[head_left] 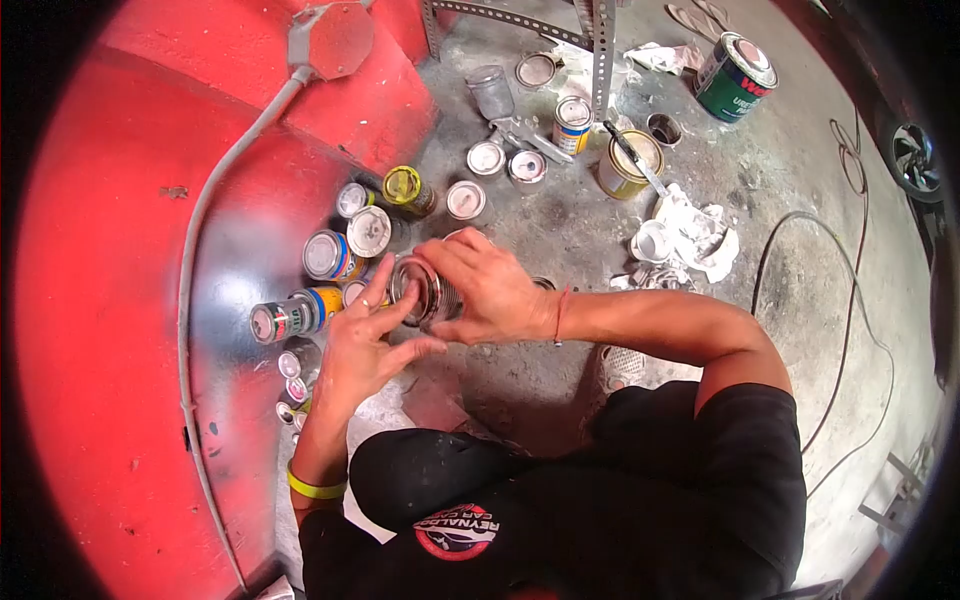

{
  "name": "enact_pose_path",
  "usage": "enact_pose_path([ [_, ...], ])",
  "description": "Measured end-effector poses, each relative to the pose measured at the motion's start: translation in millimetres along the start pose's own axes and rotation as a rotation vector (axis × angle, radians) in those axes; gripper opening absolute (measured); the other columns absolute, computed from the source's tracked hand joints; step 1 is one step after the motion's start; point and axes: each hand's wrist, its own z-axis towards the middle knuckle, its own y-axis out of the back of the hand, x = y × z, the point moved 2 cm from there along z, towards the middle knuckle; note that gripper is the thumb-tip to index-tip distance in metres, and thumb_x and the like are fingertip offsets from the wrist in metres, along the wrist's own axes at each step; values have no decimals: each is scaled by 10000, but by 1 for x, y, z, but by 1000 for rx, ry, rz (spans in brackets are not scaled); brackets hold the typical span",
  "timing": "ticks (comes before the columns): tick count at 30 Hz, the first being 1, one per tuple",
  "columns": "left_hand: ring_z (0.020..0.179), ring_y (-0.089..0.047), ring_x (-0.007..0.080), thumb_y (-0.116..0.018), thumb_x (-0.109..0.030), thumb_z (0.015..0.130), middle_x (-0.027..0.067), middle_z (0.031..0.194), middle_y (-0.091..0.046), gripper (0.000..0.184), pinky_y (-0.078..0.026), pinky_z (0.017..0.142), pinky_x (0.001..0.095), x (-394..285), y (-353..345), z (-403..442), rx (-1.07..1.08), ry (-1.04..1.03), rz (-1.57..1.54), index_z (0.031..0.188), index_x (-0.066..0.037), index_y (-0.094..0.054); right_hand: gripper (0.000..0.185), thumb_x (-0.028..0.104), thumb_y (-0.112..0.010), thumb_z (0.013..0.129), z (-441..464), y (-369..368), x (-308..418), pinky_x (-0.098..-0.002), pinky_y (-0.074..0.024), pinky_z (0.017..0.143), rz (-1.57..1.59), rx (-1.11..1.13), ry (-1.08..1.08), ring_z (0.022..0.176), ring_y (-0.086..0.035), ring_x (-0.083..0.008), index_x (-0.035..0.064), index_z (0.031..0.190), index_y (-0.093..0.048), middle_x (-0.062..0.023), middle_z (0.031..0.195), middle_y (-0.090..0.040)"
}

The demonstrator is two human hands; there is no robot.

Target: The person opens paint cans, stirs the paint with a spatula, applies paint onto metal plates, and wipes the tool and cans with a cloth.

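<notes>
Apparently midway: the metal can (430, 290) is in my hands

In the head view, I am grasping the can with my right hand (500, 290), fingers wrapped round its ribbed side, and it is tilted so that its mouth faces left. My left hand (360, 345) is unclenched, fingers spread at the rim; whether one dips inside, I cannot tell.

As I judge it, taking hold of the can is done, and its top looks uncovered. The work at the rim seems unfinished, and the can is not set down yet; how much is left, I can't tell.

Left of the can, a blue-and-yellow can (328, 255) stands near the red wall (110, 300). Beyond the can and to its right, a black-handled tool (636, 160) lies across a larger tin (618, 182), and crumpled white rags (703, 235) lie nearby.
</notes>
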Motion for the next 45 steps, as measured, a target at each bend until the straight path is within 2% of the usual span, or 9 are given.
enact_pose_path([
  [4, 1127, -638, 301, -929, -181, 581, 196, 1330, -581, 518, -534, 889, 366, 13, -17, -30, -125, 299, -458, 1022, -22, -710, 780, 391, -804, 699, -9, -20, 9, -430, -502, 871, 28, 62, 11, 1049, -544, -345, 20, 1307, -485, -143, 1201, -567],
  [10, 1144, -623, 302, -909, -125, 601, 205, 1280, -606, 478, -501, 954, 387, 69, -20, -109, -391, 350, -289, 1020, -29, -701, 758, 354, -776, 720, 5, -41, 6, -470, -465, 932, 86, 201, 189, 1101, -513, -384, 6, 1313, -459, -165, 1237, -541],
  [15, 1083, -649, 253, -895, -102, 631, 182, 1200, -651, 413, -513, 920, 340, 97, -41, -224, -644, 715, -210, 990, -37, -699, 325, 171, -677, 813, 6, -12, -77, -445, -473, 957, -185, 168, -190, 1172, -527, -390, 12, 1095, -654, -212, 1194, -604],
  [18, 961, -674, 207, -889, -134, 651, 131, 1115, -682, 380, -546, 814, 309, 99, -70, -301, -685, 964, -209, 968, -49, -698, 269, 181, -661, 913, -13, -2, -139, -362, -543, 739, -276, 168, -326, 1018, -635, -315, 12, 1123, -649, -193, 1224, -599],
  [22, 1017, -658, 208, -867, -121, 691, 143, 1145, -658, 475, -560, 863, 334, 114, -105, -374, -763, 1244, -107, 1102, -23, -652, 278, 190, -688, 893, -6, -5, -145, -354, -531, 763, -232, 273, -441, 987, -638, -319, -2, 1090, -651, -182, 1204, -611],
  [29, 1076, -597, 400, -823, -140, 703, 217, 1197, -596, 705, -488, 926, 449, 202, -95, -373, -699, 1241, 230, 1316, -57, -484, 249, 190, -682, 904, 17, -8, -137, -299, -535, 654, -220, 287, -342, 988, -636, -261, 12, 1076, -656, -165, 1216, -607],
  [41, 1075, -598, 381, -776, -202, 774, 201, 1161, -604, 523, -494, 912, 436, 273, -87, -351, -572, 1138, 57, 1251, -90, -595, 252, 208, -672, 920, 12, 8, -128, -291, -506, 636, -358, 352, -291, 953, -616, -232, 42, 1108, -653, -147, 1254, -573],
  [43, 1099, -589, 383, -756, -206, 793, 205, 1183, -605, 478, -485, 934, 433, 277, -95, -356, -562, 1091, 35, 1236, -95, -614, 221, 143, -671, 916, 15, 5, -120, -349, -441, 947, -252, 339, -469, 1114, -564, -270, -3, 1079, -648, -136, 1197, -583],
  [45, 1145, -563, 393, -698, -212, 833, 222, 1252, -582, 448, -456, 982, 435, 283, -96, -358, -600, 1219, 479, 1249, -71, -606, 222, 143, -672, 914, 16, 5, -121, -346, -437, 954, -249, 330, -457, 1113, -565, -269, -4, 1080, -648, -137, 1203, -581],
])
